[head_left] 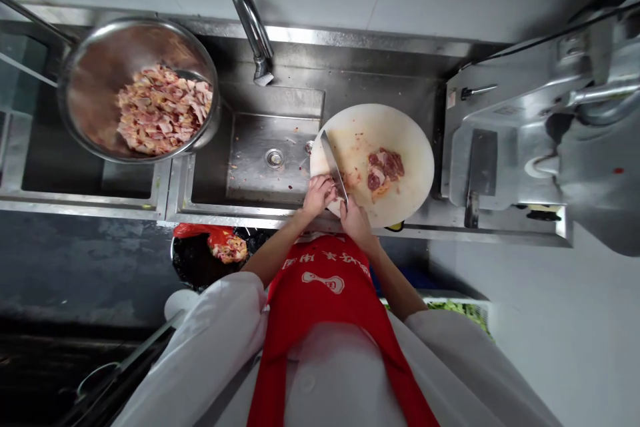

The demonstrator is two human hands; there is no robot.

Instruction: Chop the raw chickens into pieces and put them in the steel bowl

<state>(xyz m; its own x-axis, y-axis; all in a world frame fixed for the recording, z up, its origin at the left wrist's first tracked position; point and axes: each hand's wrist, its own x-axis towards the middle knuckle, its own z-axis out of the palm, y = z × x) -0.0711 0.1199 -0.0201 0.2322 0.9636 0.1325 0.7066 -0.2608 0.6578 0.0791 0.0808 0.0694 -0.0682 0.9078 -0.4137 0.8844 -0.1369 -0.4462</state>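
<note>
A round white cutting board [420, 183] lies at the right side of the sink. My right hand [355, 219] grips a cleaver [331, 159], its blade slanting away to the upper left across the board. Beside the blade, my left hand [320, 193] is closed over a piece of raw meat at the board's left edge. The fingers hide most of that piece. More raw meat [385, 170], dark red with some pale fat, lies right of the cleaver, with small scraps scattered around.
A steel bowl [80, 100] of cut meat stands left of the sink basin [260, 180]. The faucet [250, 27] arches behind. On a machine at right rests a second cleaver [483, 167]. Below the counter, a black-lined bin [193, 260] holds scraps.
</note>
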